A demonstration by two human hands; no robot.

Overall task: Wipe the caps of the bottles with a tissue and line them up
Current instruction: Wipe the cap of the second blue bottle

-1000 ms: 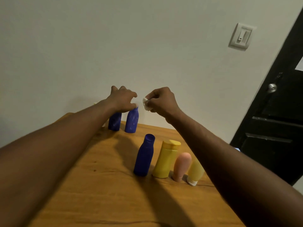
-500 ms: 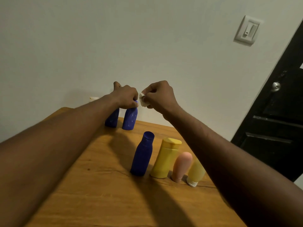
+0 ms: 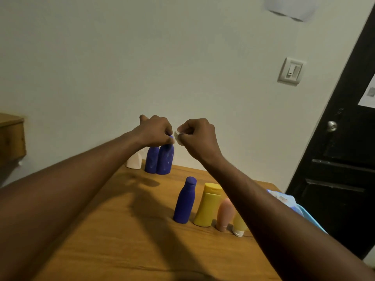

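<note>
While the left hand [image 3: 156,130] is curling its fingers [image 3: 168,133] tightly round the cap of a blue bottle [image 3: 165,159] at the far edge of the table [image 3: 121,230], the right hand [image 3: 199,136] is pinching a crumpled tissue [image 3: 178,136] just right of that cap. A second blue bottle [image 3: 151,160] is standing just left of it, and a row of bottles [image 3: 185,199] is standing nearer. Any lettering is too small to read.

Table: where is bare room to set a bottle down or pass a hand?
Bare wood lies left of the front blue bottle, and between it and the two back blue bottles. Crowded: yellow bottle, pink tube and small yellow tube packed at its right. The left hand and right hand crowd the back bottles.
</note>
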